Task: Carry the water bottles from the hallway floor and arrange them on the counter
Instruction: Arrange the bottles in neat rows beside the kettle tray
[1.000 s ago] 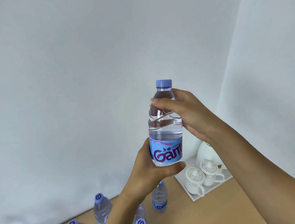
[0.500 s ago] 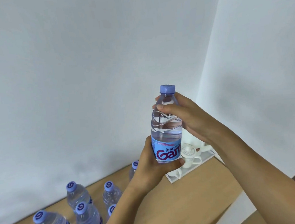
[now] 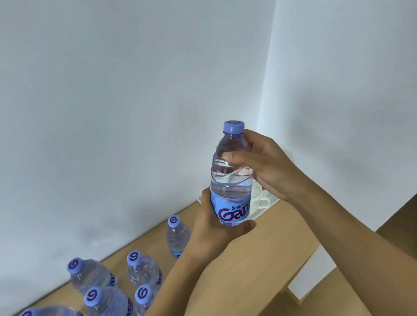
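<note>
Wood counter: the tan wooden counter top (image 3: 250, 267) ran under both forearms and met the white wall beyond the hands.
White walls: two plain white painted walls (image 3: 97, 104) formed a corner just behind and right of the raised hands.
Standing bottles: a group of clear plastic water bottles with lilac caps (image 3: 107, 307) stood upright on the counter below and left of the left hand; the nearest of them, a single bottle (image 3: 177, 237), stood just left of the left wrist, close to the wall.
Held bottle: a clear plastic water bottle with a blue label and lilac screw cap (image 3: 232, 178) was upright in the air between the two hands, above the counter and not touching it.
Right hand: the right hand (image 3: 266, 165) gripped the upper, ribbed part of the held bottle, thumb across the front below the cap and fingers wrapped round the back.
Left hand: the left hand (image 3: 218, 228) cupped the bottom of the held bottle, fingers curled round the label and thumb under the base.
Tray: a white rectangular tray (image 3: 265, 209) lay on the counter behind the hands, mostly hidden by the held bottle.
Cup: a white ceramic cup with a handle (image 3: 260, 198) sat on the tray, just under the right wrist.
</note>
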A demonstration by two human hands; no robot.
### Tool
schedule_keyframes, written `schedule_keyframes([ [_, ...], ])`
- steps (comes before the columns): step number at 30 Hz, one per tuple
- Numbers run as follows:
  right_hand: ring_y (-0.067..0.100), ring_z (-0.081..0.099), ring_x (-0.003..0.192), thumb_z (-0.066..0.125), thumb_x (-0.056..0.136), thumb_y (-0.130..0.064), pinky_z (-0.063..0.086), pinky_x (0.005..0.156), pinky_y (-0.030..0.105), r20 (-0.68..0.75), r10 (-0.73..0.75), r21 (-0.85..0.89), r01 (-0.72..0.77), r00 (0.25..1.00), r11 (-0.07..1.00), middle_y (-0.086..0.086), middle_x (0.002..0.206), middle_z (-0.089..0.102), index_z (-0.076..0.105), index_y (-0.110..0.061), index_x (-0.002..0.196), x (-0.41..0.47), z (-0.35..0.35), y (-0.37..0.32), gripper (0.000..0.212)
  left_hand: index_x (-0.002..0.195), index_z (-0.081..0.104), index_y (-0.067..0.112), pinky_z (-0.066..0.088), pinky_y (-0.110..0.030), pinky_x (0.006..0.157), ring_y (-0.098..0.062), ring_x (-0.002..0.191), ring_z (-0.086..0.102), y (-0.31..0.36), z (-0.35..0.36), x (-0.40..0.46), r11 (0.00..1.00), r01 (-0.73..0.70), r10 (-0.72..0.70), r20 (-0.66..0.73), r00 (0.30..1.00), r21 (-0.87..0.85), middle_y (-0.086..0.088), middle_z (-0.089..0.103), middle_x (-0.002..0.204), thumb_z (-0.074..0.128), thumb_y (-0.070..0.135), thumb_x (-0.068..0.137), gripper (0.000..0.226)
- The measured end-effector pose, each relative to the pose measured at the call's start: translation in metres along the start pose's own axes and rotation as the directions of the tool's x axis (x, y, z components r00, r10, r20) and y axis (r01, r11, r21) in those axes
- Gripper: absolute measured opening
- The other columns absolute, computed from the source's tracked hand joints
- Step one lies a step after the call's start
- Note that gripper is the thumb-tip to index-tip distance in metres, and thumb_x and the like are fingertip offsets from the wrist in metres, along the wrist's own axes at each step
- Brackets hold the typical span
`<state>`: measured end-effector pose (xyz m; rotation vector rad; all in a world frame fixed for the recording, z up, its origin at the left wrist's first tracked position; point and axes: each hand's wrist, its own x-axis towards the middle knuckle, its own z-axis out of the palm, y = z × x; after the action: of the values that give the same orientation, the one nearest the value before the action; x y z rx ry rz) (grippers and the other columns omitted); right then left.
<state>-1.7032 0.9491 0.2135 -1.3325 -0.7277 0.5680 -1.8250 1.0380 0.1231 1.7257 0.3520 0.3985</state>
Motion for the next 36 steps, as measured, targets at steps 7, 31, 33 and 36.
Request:
schedule_keyframes([
  [7, 0.020, 0.066, 0.089, 0.075, 0.077, -0.008, 0.054, 0.082, 0.029, 0.079, 0.037, -0.001, -0.037, 0.996, 0.999, 0.007, 0.094, 0.069, 0.066, 0.002, 0.107, 0.018, -0.063, 0.034, 0.033, 0.117, 0.045, 0.022, 0.058, -0.034, 0.077, -0.014, 0.091, 0.068, -0.034, 0.052, 0.030, 0.995, 0.096, -0.097, -0.051, 0.994, -0.007, 0.001, 0.066, 0.104, 0.090, 0.019, 0.060, 0.072],
  [31, -0.004, 0.066, 0.077, 0.080, 0.079, -0.003, 0.048, 0.071, 0.011, 0.390, 0.340, -0.280, -0.242, 0.856, 0.929, -0.009, 0.089, 0.076, 0.069, -0.008, 0.112, 0.011, -0.161, 0.208, 0.035, 0.104, 0.049, 0.023, 0.043, -0.014, 0.073, -0.018, 0.097, 0.057, -0.199, 0.186, 0.042, 0.906, 0.423, -0.359, -0.534, 0.765, -0.004, 0.002, 0.054, 0.105, 0.092, 0.004, 0.046, 0.075],
  [33, -0.007, 0.064, 0.074, 0.078, 0.079, 0.000, 0.045, 0.069, 0.007, 0.403, 0.341, -0.285, -0.238, 0.849, 0.929, -0.014, 0.087, 0.075, 0.069, -0.007, 0.113, 0.008, -0.160, 0.215, 0.036, 0.101, 0.048, 0.025, 0.042, -0.010, 0.070, -0.017, 0.094, 0.058, -0.207, 0.190, 0.040, 0.905, 0.425, -0.364, -0.558, 0.746, -0.022, 0.003, 0.055, 0.103, 0.091, 0.001, 0.047, 0.073],
  [36, -0.001, 0.067, 0.084, 0.080, 0.077, 0.000, 0.049, 0.075, 0.013, 0.404, 0.345, -0.278, -0.245, 0.847, 0.929, -0.010, 0.092, 0.075, 0.070, -0.015, 0.108, 0.006, -0.160, 0.226, 0.036, 0.096, 0.046, 0.029, 0.044, -0.011, 0.065, -0.017, 0.091, 0.059, -0.218, 0.194, 0.038, 0.900, 0.433, -0.380, -0.579, 0.722, -0.052, 0.000, 0.057, 0.103, 0.088, -0.001, 0.050, 0.069],
])
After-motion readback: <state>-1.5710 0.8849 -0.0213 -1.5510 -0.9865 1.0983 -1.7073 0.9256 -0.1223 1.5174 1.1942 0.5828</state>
